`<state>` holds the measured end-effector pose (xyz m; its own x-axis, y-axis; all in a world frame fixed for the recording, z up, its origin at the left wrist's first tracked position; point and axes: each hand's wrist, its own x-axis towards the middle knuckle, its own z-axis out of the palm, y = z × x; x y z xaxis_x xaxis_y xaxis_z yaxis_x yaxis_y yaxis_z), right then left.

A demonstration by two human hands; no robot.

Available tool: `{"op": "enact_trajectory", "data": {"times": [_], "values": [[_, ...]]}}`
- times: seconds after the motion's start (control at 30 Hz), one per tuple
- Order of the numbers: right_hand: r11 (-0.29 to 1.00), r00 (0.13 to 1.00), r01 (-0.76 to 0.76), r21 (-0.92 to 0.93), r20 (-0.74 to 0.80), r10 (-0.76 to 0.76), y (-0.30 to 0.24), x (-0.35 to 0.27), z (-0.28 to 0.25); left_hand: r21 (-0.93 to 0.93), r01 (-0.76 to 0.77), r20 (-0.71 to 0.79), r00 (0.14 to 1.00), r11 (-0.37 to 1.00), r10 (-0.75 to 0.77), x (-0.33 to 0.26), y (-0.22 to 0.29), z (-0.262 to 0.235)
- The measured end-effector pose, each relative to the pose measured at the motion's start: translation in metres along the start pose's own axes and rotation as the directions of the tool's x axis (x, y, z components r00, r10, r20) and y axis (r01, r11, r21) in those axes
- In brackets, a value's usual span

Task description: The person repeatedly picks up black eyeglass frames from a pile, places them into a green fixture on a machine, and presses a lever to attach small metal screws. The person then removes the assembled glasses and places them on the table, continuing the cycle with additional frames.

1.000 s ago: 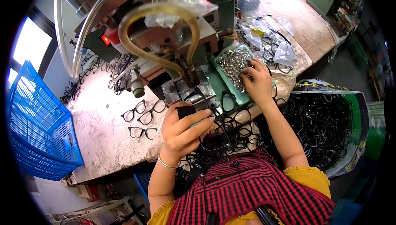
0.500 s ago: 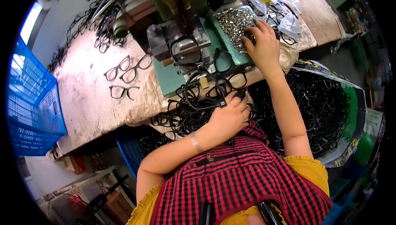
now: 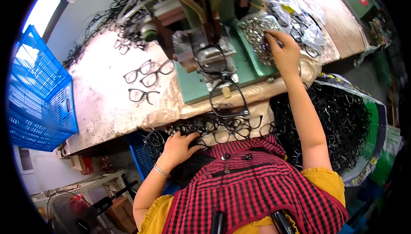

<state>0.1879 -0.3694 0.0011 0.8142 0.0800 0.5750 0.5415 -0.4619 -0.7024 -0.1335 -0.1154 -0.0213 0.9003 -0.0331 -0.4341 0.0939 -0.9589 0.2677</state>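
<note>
My right hand (image 3: 286,55) reaches over the green tray (image 3: 266,72) of small shiny metal parts (image 3: 256,34). Its thumb and forefinger come together at the parts; whatever lies between them is too small to make out. Low on the left, my left hand (image 3: 176,149) has thumb and fingers apart, at the edge of a pile of black eyeglass frames (image 3: 205,124) in front of my apron. It touches the pile and shows no frame in its grasp. Between my hands, a black eyeglass frame (image 3: 246,101) sits upright at the machine's metal fixture (image 3: 222,47), with neither hand on it.
Three loose frames (image 3: 150,79) lie on the worktop (image 3: 102,109), and a heap of frames (image 3: 124,19) stands behind. A blue crate (image 3: 64,101) is at the left. At the right stands a large sack (image 3: 379,122) full of black frames. Plastic bags (image 3: 314,37) lie beyond the tray.
My left hand has left the frame at the machine and moved left and down to the pile. My right fingers have closed inward over the metal parts. The whole view has shifted slightly.
</note>
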Motion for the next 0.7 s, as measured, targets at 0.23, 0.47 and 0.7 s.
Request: {"op": "enact_trajectory", "data": {"times": [0.23,0.47,0.7], "values": [[0.949,0.971,-0.236,0.207,0.022,0.237,-0.011,-0.019,-0.027,-0.114,0.348,0.226,0.921,0.930,-0.317,-0.034,-0.060,-0.060],[0.911,0.983,0.017,0.411,0.158,-0.090,-0.107,0.009,0.001,0.100,0.377,-0.680,0.701,0.921,-0.213,0.037,-0.121,-0.068],[0.710,0.964,-0.248,0.659,0.242,0.112,-0.113,-0.002,0.030,-0.233,0.271,-0.810,0.477,0.934,-0.341,0.042,-0.148,-0.055]]}}
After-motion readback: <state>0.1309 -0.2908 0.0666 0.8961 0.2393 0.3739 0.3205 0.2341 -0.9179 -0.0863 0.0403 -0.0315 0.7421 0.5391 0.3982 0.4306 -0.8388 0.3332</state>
